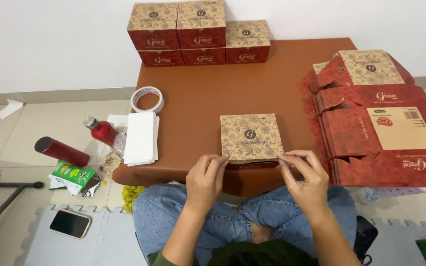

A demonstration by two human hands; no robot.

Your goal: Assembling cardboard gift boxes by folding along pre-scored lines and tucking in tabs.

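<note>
A square closed box [251, 137], tan patterned lid with a round dark emblem over red sides, sat at the near edge of the brown low table [198, 98]. The left hand [206, 180] pinched the box's near left corner with curled fingers; the right hand [305, 178] pinched its near right corner, thumb and forefinger closed on the edge. Right of the box lay a stack of flattened red cartons [378, 133], one showing a tan label panel. Beyond the box, five matching finished boxes [198, 34] stood against the white wall. Left of the box lay white sheets [140, 138] and a tape roll [147, 99]. Further left, on pale floor tiles, a red bottle [101, 130] lay.
</note>
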